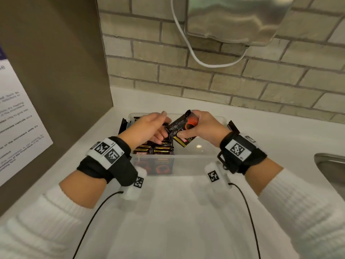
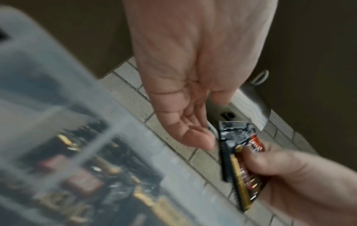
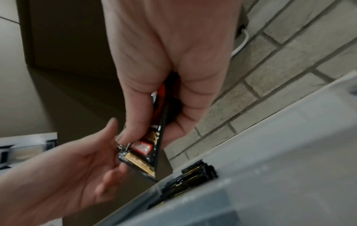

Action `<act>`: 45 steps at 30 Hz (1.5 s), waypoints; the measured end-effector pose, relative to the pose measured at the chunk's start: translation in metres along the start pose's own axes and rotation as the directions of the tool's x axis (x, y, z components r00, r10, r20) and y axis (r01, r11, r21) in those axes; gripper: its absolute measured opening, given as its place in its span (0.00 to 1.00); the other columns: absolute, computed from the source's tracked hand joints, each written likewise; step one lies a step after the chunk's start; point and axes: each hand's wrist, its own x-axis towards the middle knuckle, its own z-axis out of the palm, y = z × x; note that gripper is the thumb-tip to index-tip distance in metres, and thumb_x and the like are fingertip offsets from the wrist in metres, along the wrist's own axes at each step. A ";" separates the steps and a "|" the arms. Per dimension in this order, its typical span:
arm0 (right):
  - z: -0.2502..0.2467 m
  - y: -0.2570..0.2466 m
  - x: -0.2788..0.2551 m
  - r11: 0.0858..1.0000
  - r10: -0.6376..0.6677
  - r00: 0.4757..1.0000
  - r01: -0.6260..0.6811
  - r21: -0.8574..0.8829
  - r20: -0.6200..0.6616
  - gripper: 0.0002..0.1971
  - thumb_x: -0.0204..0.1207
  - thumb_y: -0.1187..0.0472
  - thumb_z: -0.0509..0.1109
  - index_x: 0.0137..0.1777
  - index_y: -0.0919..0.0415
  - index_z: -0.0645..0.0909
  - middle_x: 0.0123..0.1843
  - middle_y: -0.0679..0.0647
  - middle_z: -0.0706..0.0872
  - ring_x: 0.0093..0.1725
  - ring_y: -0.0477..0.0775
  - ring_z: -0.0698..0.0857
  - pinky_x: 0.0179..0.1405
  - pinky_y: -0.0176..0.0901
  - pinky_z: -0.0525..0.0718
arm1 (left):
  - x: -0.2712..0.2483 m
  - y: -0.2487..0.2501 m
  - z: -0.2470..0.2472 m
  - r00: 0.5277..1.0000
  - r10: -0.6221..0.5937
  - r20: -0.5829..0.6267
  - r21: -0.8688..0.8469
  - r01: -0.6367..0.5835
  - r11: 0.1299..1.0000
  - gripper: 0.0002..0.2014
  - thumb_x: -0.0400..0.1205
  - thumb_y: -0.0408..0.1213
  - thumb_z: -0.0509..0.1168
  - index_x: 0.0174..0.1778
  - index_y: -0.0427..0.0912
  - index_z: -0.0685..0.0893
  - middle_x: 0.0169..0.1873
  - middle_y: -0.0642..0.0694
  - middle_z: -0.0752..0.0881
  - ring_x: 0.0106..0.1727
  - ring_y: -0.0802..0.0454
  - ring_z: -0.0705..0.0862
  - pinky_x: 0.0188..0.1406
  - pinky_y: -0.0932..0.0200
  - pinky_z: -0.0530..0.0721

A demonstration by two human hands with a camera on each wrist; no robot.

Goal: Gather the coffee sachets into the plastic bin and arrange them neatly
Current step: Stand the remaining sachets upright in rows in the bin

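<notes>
A clear plastic bin (image 1: 196, 165) sits on the white counter. Black and gold coffee sachets (image 1: 160, 148) stand packed in its left part; its right part shows bare floor. My right hand (image 1: 201, 126) pinches a black coffee sachet (image 1: 179, 128) with an orange cup print, held tilted above the bin. My left hand (image 1: 155, 128) hovers with relaxed fingers at the sachet's left edge, over the packed ones. In the left wrist view my left hand (image 2: 185, 119) is just short of the sachet (image 2: 237, 160). In the right wrist view my right hand (image 3: 154, 76) grips the sachet (image 3: 152, 137) above the bin (image 3: 270, 168).
Dark sachets lie outside the bin at its back left (image 1: 123, 126) and back right (image 1: 233, 126). A brown panel (image 1: 56, 71) with a paper notice (image 1: 18, 118) walls the left. A steel sink (image 1: 332, 169) is at the right; a steel dispenser (image 1: 233, 17) hangs on the brick wall.
</notes>
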 end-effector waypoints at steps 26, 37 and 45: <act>0.024 0.043 0.016 0.534 0.293 0.907 0.106 0.839 -0.301 0.19 0.75 0.75 0.66 0.63 0.60 0.73 0.49 0.55 0.86 0.44 0.50 0.87 0.38 0.42 0.86 | -0.007 -0.035 0.002 0.624 0.733 -0.270 0.603 -0.484 0.634 0.01 0.74 0.29 0.71 0.37 0.36 0.87 0.37 0.48 0.86 0.43 0.53 0.81 0.48 0.56 0.80; 0.068 0.011 0.007 0.467 0.087 0.979 0.122 0.876 -0.183 0.13 0.85 0.65 0.54 0.62 0.65 0.76 0.54 0.60 0.86 0.53 0.53 0.86 0.52 0.44 0.85 | 0.008 -0.007 0.027 0.584 0.802 -0.121 0.719 -0.506 0.477 0.09 0.76 0.30 0.64 0.43 0.31 0.88 0.37 0.38 0.81 0.38 0.46 0.81 0.37 0.58 0.82; 0.067 0.015 0.007 0.505 0.146 0.970 0.096 0.858 -0.195 0.13 0.85 0.65 0.55 0.65 0.67 0.74 0.59 0.63 0.84 0.57 0.59 0.84 0.58 0.52 0.83 | -0.004 0.007 0.024 0.850 0.288 -0.441 -0.190 -0.402 0.895 0.17 0.78 0.17 0.57 0.57 0.41 0.77 0.46 0.45 0.85 0.41 0.59 0.84 0.44 0.66 0.83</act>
